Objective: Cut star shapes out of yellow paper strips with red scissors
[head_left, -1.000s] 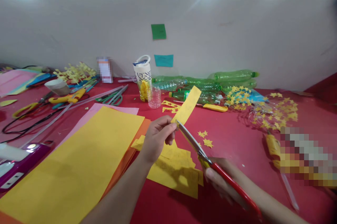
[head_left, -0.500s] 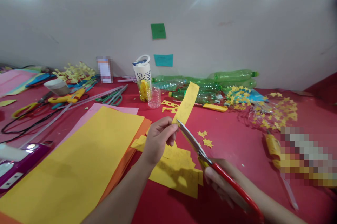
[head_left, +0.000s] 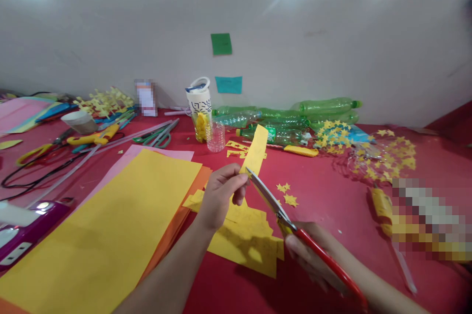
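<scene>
Scissors (head_left: 286,218) gripped by right hand (head_left: 301,254) meet a yellow strip (head_left: 255,151), left hand (head_left: 220,196) pinching its edge, red tabletop (head_left: 328,186) spreading rightward.

From here I see the partition (head_left: 295,43) behind the counter (head_left: 317,186), 2 notes (head_left: 221,44) on it, 1 above the other. Bottles (head_left: 326,106) lie along its foot, right of the tumbler (head_left: 198,102). A sheet stack (head_left: 106,211) covers the lower left of the frame. In mid-frame, a strip (head_left: 255,152) is in my left hand (head_left: 223,191), loose pieces (head_left: 243,242) below, scissors (head_left: 300,233) in my right hand (head_left: 304,257). Stars (head_left: 290,200) lie right of their blades (head_left: 266,191); a glue gun (head_left: 382,206) near the right edge.
</scene>
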{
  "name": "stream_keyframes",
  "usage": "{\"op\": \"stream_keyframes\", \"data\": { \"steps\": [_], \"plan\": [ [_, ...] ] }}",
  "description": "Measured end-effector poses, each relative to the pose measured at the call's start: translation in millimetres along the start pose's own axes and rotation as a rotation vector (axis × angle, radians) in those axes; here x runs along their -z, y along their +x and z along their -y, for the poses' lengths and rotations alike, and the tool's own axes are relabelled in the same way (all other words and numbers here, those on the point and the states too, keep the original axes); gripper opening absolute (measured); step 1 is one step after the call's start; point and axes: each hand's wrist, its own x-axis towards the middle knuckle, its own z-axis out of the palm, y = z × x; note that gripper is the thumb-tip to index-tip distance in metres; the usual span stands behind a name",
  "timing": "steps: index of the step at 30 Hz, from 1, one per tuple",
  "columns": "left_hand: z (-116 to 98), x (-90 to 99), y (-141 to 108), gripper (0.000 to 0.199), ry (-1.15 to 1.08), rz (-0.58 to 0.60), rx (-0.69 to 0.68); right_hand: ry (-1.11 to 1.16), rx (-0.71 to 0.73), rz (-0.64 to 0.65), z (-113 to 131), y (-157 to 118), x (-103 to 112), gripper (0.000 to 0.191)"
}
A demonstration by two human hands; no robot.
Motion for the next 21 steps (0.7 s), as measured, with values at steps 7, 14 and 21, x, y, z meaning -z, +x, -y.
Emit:
{"op": "stream_keyframes", "data": {
  "steps": [7, 14, 21],
  "plan": [
    [-2.0, 3.3, 1.2, 0.021, -0.056, 0.025, 0.040, 0.008, 0.011, 0.029, 4.5, -3.4, 1.8, 0.057],
    [-2.5, 3.7, 1.3, 0.020, -0.057, 0.037, 0.049, 0.065, -0.037, 0.010, 1.0, -3.7, -0.5, 0.056],
    [-1.7, 3.5, 1.3, 0.019, -0.058, 0.023, 0.044, 0.033, -0.029, -0.050, -2.9, -1.8, -3.1, 0.056]
  ]
}}
